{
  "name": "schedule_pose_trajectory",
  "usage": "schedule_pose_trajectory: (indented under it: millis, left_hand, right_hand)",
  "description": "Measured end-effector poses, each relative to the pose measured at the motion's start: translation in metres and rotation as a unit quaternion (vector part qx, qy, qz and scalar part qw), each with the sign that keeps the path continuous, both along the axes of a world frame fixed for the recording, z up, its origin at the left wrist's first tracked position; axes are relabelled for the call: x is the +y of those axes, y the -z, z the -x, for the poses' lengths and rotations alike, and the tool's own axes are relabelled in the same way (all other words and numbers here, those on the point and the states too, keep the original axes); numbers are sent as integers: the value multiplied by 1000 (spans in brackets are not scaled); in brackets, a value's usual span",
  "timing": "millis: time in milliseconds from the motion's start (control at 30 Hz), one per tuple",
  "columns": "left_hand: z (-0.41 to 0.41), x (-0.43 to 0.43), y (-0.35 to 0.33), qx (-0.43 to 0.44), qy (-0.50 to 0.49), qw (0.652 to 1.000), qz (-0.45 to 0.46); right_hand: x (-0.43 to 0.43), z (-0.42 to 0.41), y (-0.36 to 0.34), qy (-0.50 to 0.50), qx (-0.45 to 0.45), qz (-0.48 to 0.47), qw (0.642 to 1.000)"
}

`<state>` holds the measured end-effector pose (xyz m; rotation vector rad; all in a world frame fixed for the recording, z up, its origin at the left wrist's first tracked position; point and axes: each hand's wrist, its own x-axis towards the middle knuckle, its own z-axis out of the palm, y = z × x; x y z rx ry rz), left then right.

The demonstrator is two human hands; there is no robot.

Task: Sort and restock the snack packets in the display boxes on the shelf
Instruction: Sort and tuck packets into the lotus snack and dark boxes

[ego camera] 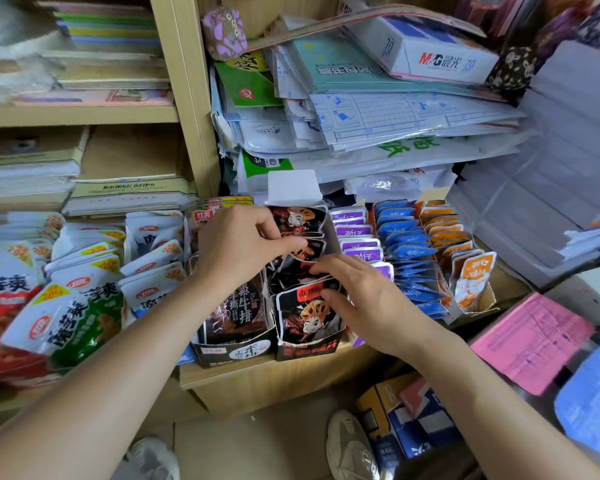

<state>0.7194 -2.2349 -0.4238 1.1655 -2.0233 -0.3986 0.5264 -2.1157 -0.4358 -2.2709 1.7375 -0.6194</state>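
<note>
Squarely at centre frame, a black display box (307, 351) sits at the shelf (257, 375) edge, packed with black packets (305, 317). At its rear the left hand (243, 244) pinches a few packets between thumb and curled fingers. The right hand (364, 299) lies with nearly straight fingers across the packet tops nearer the front — gripping nothing. Purple packets (355, 237) and blue packets (404, 252) stand in rows just to the right.
</note>
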Motion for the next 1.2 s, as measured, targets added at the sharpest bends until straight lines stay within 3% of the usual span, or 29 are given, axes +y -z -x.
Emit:
schedule_pose_trajectory:
  millis: [100, 200, 267, 400, 500, 733, 867, 1067, 1200]
  left_hand:
    - [-3, 0, -4, -6, 23, 1000, -13]
    - [-13, -5, -4, -6, 124, 991, -52]
    - [-20, -7, -2, -9, 151, 987, -55]
    - [-20, 0, 0, 35, 119, 992, -25]
    - [-12, 4, -2, 68, 123, 988, -59]
    - [-27, 3, -2, 25, 158, 986, -55]
    - [-27, 13, 1, 9, 161, 987, -1]
    - [-21, 15, 9, -28, 179, 983, 43]
    - [-19, 12, 8, 31, 137, 988, 71]
  right_hand:
    - [4, -2, 1, 25, 39, 35, 998]
    - [6, 2, -1, 37, -44, 98, 993]
    - [5, 6, -2, 49, -52, 118, 990]
    - [2, 4, 0, 27, -27, 80, 996]
    - [-1, -3, 3, -4, -29, 51, 998]
    - [1, 4, 5, 63, -42, 161, 984]
    - [1, 4, 6, 72, -92, 145, 983]
    - [-4, 4, 7, 72, -86, 107, 988]
    - [-4, 7, 0, 123, -214, 107, 963]
